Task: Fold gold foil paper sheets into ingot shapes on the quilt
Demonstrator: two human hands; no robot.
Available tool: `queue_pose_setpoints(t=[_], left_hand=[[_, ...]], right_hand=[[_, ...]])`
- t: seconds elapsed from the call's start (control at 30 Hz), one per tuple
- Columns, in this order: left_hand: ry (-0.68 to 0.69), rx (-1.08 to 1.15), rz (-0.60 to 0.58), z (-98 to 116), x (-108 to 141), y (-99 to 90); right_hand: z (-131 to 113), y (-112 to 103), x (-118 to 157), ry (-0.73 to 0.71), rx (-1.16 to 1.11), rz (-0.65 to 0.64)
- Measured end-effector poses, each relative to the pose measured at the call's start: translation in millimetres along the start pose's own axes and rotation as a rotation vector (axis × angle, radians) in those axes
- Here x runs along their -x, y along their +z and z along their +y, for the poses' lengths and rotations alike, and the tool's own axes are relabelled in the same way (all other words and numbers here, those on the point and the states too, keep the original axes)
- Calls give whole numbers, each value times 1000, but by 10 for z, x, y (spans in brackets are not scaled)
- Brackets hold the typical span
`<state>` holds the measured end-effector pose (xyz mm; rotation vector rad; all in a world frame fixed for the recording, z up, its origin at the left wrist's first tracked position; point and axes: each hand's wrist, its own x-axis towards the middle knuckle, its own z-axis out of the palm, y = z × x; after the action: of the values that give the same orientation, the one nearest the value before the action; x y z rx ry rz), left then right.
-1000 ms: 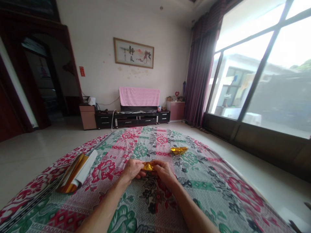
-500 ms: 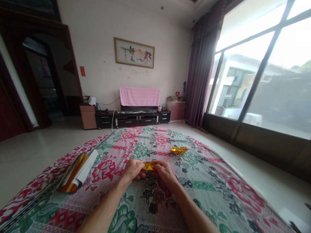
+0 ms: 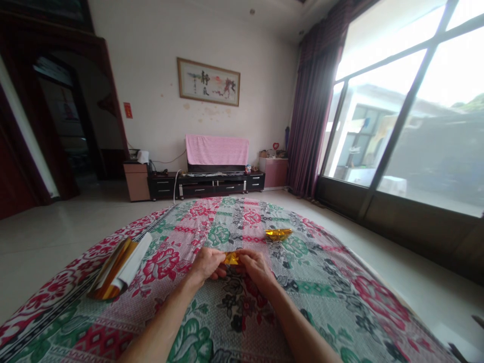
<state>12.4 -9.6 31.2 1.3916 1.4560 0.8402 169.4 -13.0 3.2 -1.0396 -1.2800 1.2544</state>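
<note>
A small piece of folded gold foil (image 3: 232,258) is held between my two hands, above the patterned cloth. My left hand (image 3: 208,263) pinches its left end, and my right hand (image 3: 256,267) pinches its right end. Beyond my right hand, a folded gold foil piece (image 3: 279,234) with pointed ends lies on the cloth. To the left lies a curled stack of gold and white sheets (image 3: 115,269). My fingertips cover both ends of the held foil.
The flowered cloth (image 3: 204,335) spreads under everything, with its rounded far edge before a low black cabinet (image 3: 200,189). A pink cloth (image 3: 217,150) hangs above the cabinet. Large windows (image 3: 397,116) stand at the right, a doorway at the left.
</note>
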Motion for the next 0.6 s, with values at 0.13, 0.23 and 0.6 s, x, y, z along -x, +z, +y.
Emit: queue_pose_setpoints(t=[0.13,0.23,0.6], left_hand=[[2,-6,3,15,9,8],[18,22,16,13,-6,7],[110,29,62,-131,-148,29]], right_hand=[[5,11,-6,-27,33,3],[5,18,-10,-66,70,14],[247,-16,-140,-171,178,145]])
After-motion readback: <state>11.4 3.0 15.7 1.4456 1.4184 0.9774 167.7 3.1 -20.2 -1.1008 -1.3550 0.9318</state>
